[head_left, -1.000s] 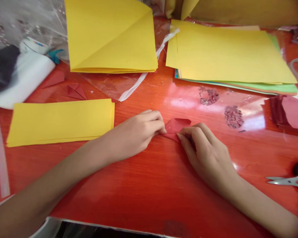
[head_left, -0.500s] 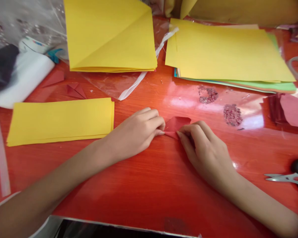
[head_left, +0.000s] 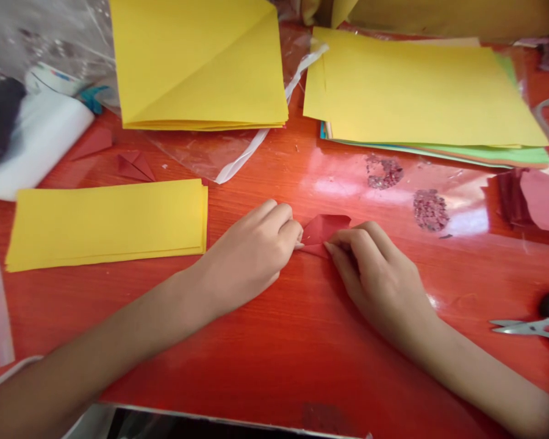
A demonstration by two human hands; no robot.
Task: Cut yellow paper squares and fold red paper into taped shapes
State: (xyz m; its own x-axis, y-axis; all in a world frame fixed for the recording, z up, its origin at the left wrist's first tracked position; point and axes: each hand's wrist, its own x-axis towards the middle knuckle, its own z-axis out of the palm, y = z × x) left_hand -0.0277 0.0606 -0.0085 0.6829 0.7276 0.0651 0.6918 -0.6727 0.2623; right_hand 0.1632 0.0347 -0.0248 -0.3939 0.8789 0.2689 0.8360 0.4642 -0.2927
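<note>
From my end, I had the left hand (head_left: pixel 260 244) and right hand (head_left: pixel 379 268) both pinching the folded red paper (head_left: pixel 322 229) between them; yellow paper rectangles (head_left: pixel 110 222) lay left of the left hand.

Glossy red tabletop (head_left: pixel 238 360), whitish glare (head_left: pixel 470 214).

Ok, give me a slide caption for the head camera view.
Left hand and right hand pinch folded red paper on a red tabletop, scissors lying at right.
</note>
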